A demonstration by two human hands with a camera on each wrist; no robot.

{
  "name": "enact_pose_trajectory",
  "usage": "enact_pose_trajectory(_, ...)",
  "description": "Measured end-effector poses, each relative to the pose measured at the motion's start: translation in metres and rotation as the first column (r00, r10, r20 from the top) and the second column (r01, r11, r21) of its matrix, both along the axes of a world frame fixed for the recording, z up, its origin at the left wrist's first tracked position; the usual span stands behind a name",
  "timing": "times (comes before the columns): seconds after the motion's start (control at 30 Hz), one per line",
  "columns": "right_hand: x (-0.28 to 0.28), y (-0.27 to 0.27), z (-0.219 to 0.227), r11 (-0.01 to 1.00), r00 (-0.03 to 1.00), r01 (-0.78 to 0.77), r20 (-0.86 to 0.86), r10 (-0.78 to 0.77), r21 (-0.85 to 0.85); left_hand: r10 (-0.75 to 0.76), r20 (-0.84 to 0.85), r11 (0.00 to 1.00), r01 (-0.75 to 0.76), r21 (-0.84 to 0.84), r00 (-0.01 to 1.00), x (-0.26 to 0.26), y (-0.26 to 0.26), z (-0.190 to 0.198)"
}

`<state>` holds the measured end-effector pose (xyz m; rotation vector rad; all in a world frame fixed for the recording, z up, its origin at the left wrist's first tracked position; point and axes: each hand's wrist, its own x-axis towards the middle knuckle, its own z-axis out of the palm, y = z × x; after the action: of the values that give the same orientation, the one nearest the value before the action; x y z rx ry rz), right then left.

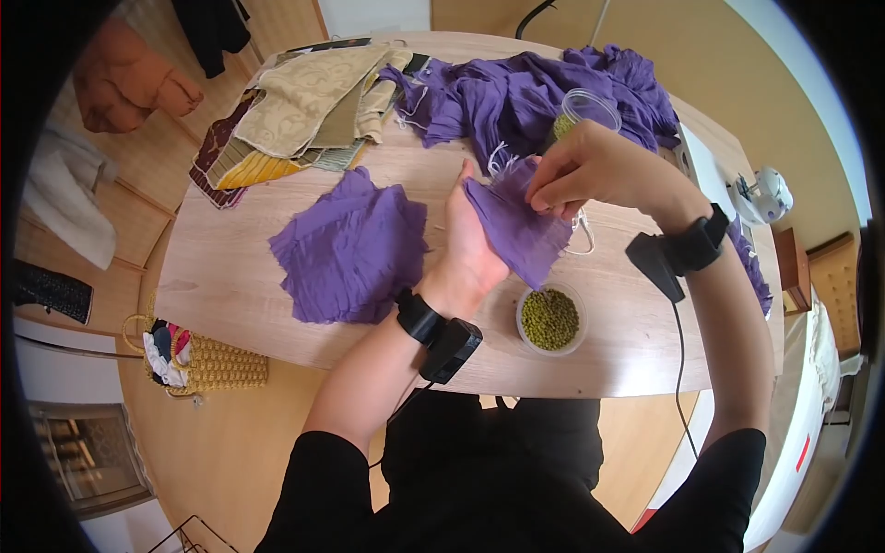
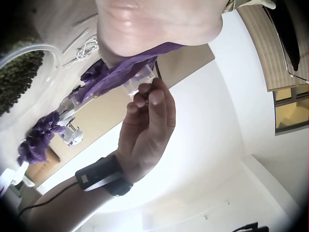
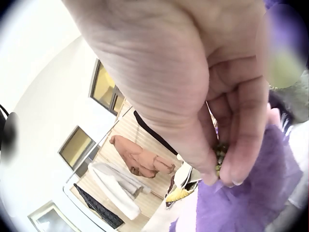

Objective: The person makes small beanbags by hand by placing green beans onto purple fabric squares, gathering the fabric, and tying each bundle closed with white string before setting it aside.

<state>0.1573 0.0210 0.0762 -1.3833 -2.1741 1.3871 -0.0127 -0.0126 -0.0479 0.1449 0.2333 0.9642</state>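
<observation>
My left hand [image 1: 468, 241] is held palm up over the table, a small purple cloth piece [image 1: 521, 241] lying across its palm and fingers. Most of its fingers are hidden under the fabric. Just above the cloth, my right hand [image 1: 595, 170] pinches a few small green beans [image 3: 220, 157] between thumb and fingertips. A clear round tub [image 1: 584, 323] of green beans [image 1: 550, 318] stands below the hands, near the table's front edge. Left of my left hand lies a pile of purple cloth pieces [image 1: 350, 249] with frayed edges.
Behind my right hand stands another clear tub [image 1: 595, 106]. A large crumpled purple fabric [image 1: 516, 92] and white strings [image 1: 502, 158] lie at the back. Folded patterned fabrics [image 1: 313, 101] are stacked back left. A white sewing machine [image 1: 763, 195] is at the right, a woven basket [image 1: 230, 366] below left.
</observation>
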Motion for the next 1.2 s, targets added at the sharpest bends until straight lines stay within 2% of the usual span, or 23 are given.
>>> enact_pose_trajectory(0.03,-0.004,0.002,-0.003,1.000,1.000,-0.003,-0.002,0.003,0.001,0.002,0.017,1.000,-0.002,0.016,1.000,0.000,0.002,-0.003)
enact_pose_trajectory(0.1,-0.012,0.006,-0.007,0.994,0.992,-0.083,0.103,0.075,0.072,0.008,0.033,0.999,-0.009,0.032,0.999,-0.001,0.006,-0.013)
enact_pose_trajectory(0.13,-0.017,0.003,-0.006,0.985,0.977,-0.113,0.196,0.085,0.133,-0.040,0.138,0.993,0.024,0.118,0.990,-0.001,0.007,-0.020)
enact_pose_trajectory(0.17,-0.019,0.001,-0.008,0.985,0.977,-0.116,0.196,0.089,0.131,-0.096,0.237,0.978,0.047,0.205,0.967,-0.002,0.009,-0.026)
enact_pose_trajectory(0.23,-0.022,0.000,-0.015,0.941,0.962,-0.165,0.258,0.087,0.296,-0.082,0.253,0.986,0.041,0.163,0.964,-0.002,0.008,-0.024)
enact_pose_trajectory(0.3,-0.024,-0.002,-0.016,0.923,0.958,-0.181,0.272,0.088,0.340,-0.070,0.268,0.992,0.038,0.121,0.961,0.000,0.007,-0.018)
enact_pose_trajectory(0.37,-0.026,-0.003,-0.015,0.879,0.935,-0.228,0.345,0.078,0.419,0.025,0.147,0.999,-0.030,0.033,0.989,0.003,0.004,-0.009)
enact_pose_trajectory(0.6,-0.026,-0.004,-0.010,0.876,0.937,-0.223,0.341,0.072,0.427,0.000,0.135,0.999,-0.007,0.046,0.991,0.000,0.001,-0.003)
enact_pose_trajectory(0.8,-0.014,-0.008,-0.002,0.849,0.968,-0.184,0.242,0.068,0.496,-0.024,0.151,0.999,0.020,0.028,0.988,-0.002,0.000,0.003)
enact_pose_trajectory(0.87,-0.010,-0.007,-0.002,0.861,0.984,-0.112,0.178,0.026,0.495,0.035,0.031,0.998,-0.034,-0.055,0.999,0.000,-0.001,0.005)
enact_pose_trajectory(0.9,-0.010,-0.006,-0.003,0.861,0.984,-0.111,0.177,0.024,0.496,0.034,0.031,0.998,-0.032,-0.054,0.999,0.000,-0.001,0.004)
enact_pose_trajectory(0.97,-0.010,-0.004,-0.014,0.789,0.988,-0.114,0.150,0.028,0.604,0.014,0.027,0.999,-0.013,-0.031,1.000,0.000,0.000,0.000)
enact_pose_trajectory(1.0,-0.010,-0.001,-0.023,0.788,0.989,-0.110,0.148,0.025,0.605,0.011,0.025,1.000,-0.010,-0.029,1.000,0.001,0.002,-0.004)
enact_pose_trajectory(1.07,-0.010,0.006,-0.040,0.652,0.983,-0.173,0.165,0.075,0.738,-0.037,0.085,0.999,0.037,0.012,0.996,0.002,0.005,-0.012)
enact_pose_trajectory(1.2,-0.017,0.002,-0.043,0.677,0.979,-0.190,0.190,0.076,0.711,-0.047,0.073,0.998,0.044,0.043,0.996,0.004,0.008,-0.012)
